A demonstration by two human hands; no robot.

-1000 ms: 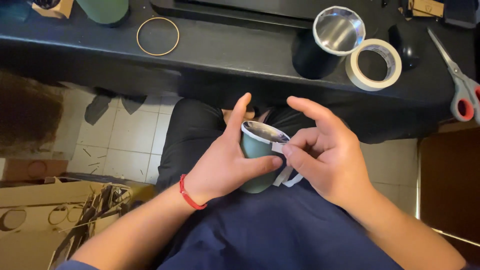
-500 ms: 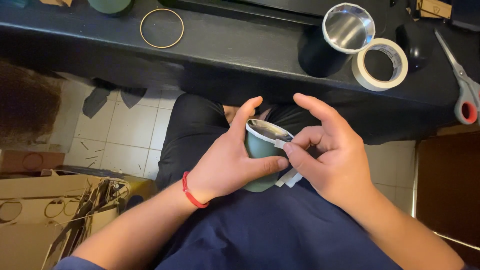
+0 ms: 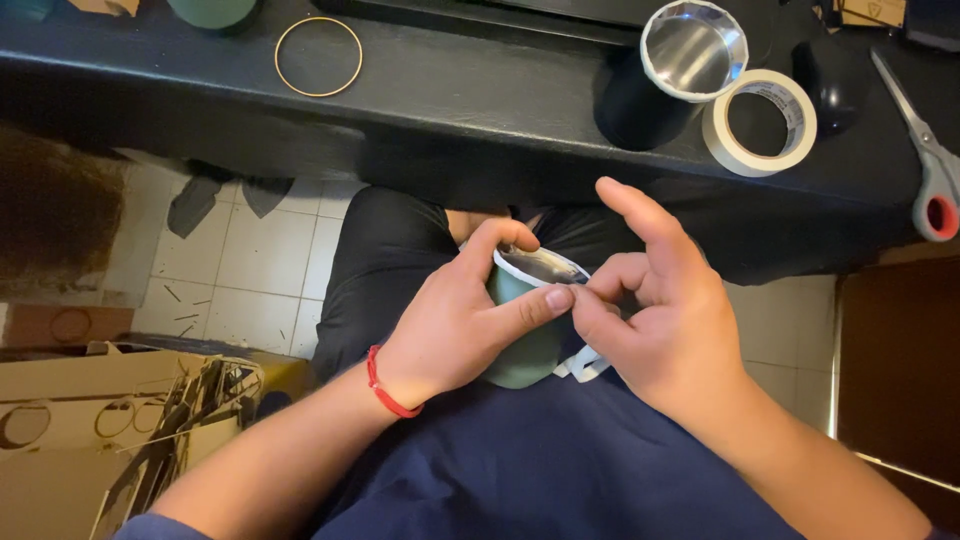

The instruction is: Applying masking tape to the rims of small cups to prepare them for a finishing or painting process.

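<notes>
Cup (image 3: 520, 335), teal, sits in your lap just below the near edge of the desk (image 3: 470, 95), tilted with its mouth toward the far side. Your left hand (image 3: 455, 330) is wrapped round its body, index finger curled over the far rim and thumb laid across the front. Your right hand (image 3: 665, 315) pinches the white rim strip (image 3: 540, 268) against that thumb with thumb and middle finger, while its index finger sticks out free toward the desk. White strip ends (image 3: 582, 365) hang beneath your right palm. What the cup holds cannot be told from here.

On the desk, far right, a dark cup (image 3: 670, 75) lined in shiny silver stands upright and looks empty; a tape roll (image 3: 760, 122) lies touching its right side, with scissors (image 3: 925, 165) further right. A thin ring (image 3: 318, 56) lies flat at far left. On the floor at near left, a cardboard box (image 3: 110, 420) holds thin sticks.
</notes>
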